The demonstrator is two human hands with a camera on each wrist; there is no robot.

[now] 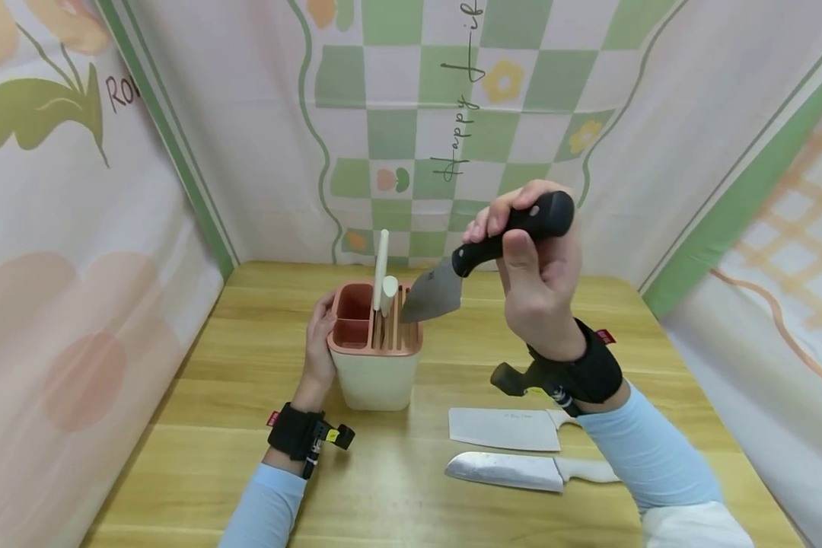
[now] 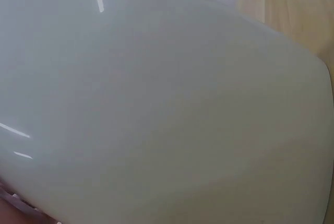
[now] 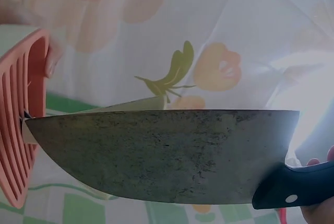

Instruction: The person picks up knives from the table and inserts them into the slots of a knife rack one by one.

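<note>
Black-handled kitchen knife (image 1: 478,255): at 2 o'clock of the knife holder (image 1: 373,380), tip by its slots; entry unclear.
Right hand (image 1: 543,278): fingers curled round the black handle.
Left hand (image 1: 320,346): fingers laid against the holder's 9 o'clock wall.
Handling: probably stiff, blade-heavy; hold the handle only.
Cleaver (image 1: 503,428), santoku (image 1: 507,471): 4 to 5 o'clock of the holder.

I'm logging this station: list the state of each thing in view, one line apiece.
Knife block: upright
Two pale handles: sticking up from the slots
Black-handled knife: held up, blade slanting down toward the slots
Cleaver: lying flat on the table
Narrower knife: lying flat
Left hand: against the block's side
Right hand: gripping the black-handled knife
</note>
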